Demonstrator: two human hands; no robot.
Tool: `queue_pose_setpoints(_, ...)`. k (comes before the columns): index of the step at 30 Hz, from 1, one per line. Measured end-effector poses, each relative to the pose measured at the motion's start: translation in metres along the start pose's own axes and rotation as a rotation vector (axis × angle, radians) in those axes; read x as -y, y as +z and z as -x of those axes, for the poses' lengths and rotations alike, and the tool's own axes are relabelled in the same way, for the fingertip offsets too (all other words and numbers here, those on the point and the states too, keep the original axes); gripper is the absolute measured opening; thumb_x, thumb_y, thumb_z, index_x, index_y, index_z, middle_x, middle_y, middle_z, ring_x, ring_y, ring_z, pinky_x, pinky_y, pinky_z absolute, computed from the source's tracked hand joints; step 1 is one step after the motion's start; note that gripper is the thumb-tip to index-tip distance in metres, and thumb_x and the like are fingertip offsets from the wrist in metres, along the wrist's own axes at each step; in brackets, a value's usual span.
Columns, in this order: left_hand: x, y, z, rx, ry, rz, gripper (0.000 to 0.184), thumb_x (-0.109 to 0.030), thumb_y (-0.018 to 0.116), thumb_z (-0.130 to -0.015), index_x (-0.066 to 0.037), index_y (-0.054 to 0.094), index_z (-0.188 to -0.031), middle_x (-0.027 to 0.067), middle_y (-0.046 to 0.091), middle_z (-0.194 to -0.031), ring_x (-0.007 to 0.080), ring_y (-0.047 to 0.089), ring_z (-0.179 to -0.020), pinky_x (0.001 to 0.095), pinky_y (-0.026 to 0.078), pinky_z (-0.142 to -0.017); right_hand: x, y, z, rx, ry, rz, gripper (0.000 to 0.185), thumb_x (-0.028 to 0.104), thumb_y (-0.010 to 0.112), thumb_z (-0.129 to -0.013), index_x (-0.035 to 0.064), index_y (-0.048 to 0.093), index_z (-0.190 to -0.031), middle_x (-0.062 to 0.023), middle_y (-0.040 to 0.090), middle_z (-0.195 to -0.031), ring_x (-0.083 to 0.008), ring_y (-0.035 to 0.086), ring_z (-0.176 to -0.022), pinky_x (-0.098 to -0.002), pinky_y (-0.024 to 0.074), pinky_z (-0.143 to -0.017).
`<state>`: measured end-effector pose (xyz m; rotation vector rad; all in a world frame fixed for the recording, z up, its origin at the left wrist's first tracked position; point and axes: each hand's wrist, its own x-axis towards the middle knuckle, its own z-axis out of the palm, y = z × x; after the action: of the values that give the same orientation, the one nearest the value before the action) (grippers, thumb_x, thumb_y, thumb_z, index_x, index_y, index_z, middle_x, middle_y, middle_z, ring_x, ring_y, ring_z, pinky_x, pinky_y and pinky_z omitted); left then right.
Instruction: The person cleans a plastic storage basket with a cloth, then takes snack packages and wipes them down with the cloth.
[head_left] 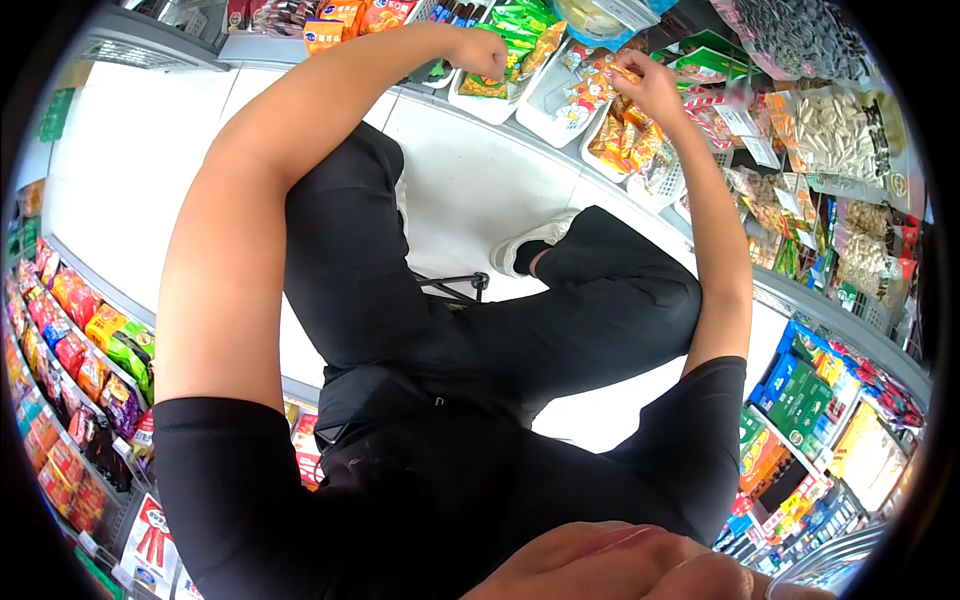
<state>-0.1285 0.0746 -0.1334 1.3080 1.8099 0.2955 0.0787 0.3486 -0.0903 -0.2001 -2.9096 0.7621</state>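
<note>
At the top of the head view, my left hand (480,52) is curled closed over the green snack packets (520,30) in a white basket (490,108); whether anything is inside its fingers is hidden. My right hand (648,85) has thumb and fingers pinched on a small orange packet (622,76). It is above a white basket (540,125) with red and white packets (583,98). Just below that hand, another basket holds orange-yellow packets (625,140).
Bags of seeds and nuts (835,140) fill the right side of the shelf. Snack shelves (90,370) stand at the far left, and boxed goods (800,400) at lower right. My legs and a shoe (520,250) are over the white floor (460,160), beside a black stool base (478,284).
</note>
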Motion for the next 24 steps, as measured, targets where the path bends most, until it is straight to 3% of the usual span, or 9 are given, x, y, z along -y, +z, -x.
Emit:
queue_pose_setpoints(2, 0.008, 0.001, -0.008, 0.002, -0.005, -0.034, 0.027, -0.026, 0.07, -0.089, -0.003, 0.068, -0.103, 0.0075, 0.07, -0.097, 0.0183, 0.065, -0.091, 0.0322, 0.051, -0.081, 0.0, 0.009, 0.002, -0.004, 0.093, 0.103, 0.03, 0.025, 0.078, -0.082, 0.0047, 0.067, -0.101, -0.0116, 0.073, -0.095, -0.0308, 0.071, -0.087, -0.0385, 0.0546, -0.078)
queue_pose_setpoints(3, 0.007, 0.0, -0.007, 0.0, 0.003, -0.041, 0.027, -0.026, 0.069, -0.089, -0.003, 0.068, -0.103, 0.0075, 0.07, -0.096, 0.0184, 0.065, -0.091, 0.0324, 0.051, -0.08, 0.0, 0.015, 0.0, -0.039, -0.035, 0.069, 0.028, 0.024, 0.076, -0.084, 0.0055, 0.067, -0.102, -0.0121, 0.073, -0.095, -0.0337, 0.07, -0.088, -0.0403, 0.0545, -0.078)
queue_pose_setpoints(7, 0.008, 0.001, 0.001, 0.022, 0.002, -0.035, 0.026, -0.025, 0.066, -0.089, -0.003, 0.068, -0.103, 0.0078, 0.07, -0.095, 0.0193, 0.064, -0.09, 0.0334, 0.051, -0.081, -0.004, 0.035, -0.013, -0.079, -0.146, 0.078, 0.023, 0.023, 0.072, -0.089, 0.0059, 0.066, -0.103, -0.0143, 0.072, -0.095, -0.035, 0.069, -0.088, -0.0416, 0.0542, -0.077)
queue_pose_setpoints(14, 0.012, 0.0, 0.019, 0.029, -0.02, -0.075, 0.027, -0.027, 0.065, -0.088, -0.006, 0.07, -0.105, 0.0084, 0.071, -0.102, 0.0217, 0.067, -0.095, 0.0341, 0.052, -0.083, -0.018, 0.064, -0.038, 0.043, -0.051, 0.147, 0.023, 0.022, 0.069, -0.091, 0.0067, 0.063, -0.107, -0.0162, 0.072, -0.098, -0.0377, 0.068, -0.092, -0.046, 0.0533, -0.078)
queue_pose_setpoints(19, 0.022, -0.003, 0.023, -0.003, -0.028, -0.091, 0.029, -0.029, 0.066, -0.088, -0.006, 0.07, -0.106, 0.0087, 0.071, -0.102, 0.0223, 0.067, -0.095, 0.0343, 0.052, -0.083, -0.021, 0.066, -0.048, -0.001, 0.032, 0.272, 0.033, 0.027, 0.068, -0.092, 0.0102, 0.059, -0.119, -0.0145, 0.065, -0.119, -0.0367, 0.064, -0.106, -0.0455, 0.052, -0.087)
queue_pose_setpoints(24, 0.012, -0.006, 0.029, -0.019, -0.035, -0.108, 0.031, -0.031, 0.066, -0.089, -0.006, 0.069, -0.108, 0.0096, 0.071, -0.104, 0.0241, 0.067, -0.096, 0.035, 0.052, -0.085, -0.024, 0.063, -0.047, -0.076, -0.061, 0.293, 0.034, 0.022, 0.071, -0.089, 0.0116, 0.059, -0.119, -0.0117, 0.062, -0.122, -0.0355, 0.061, -0.11, -0.0449, 0.0512, -0.092)
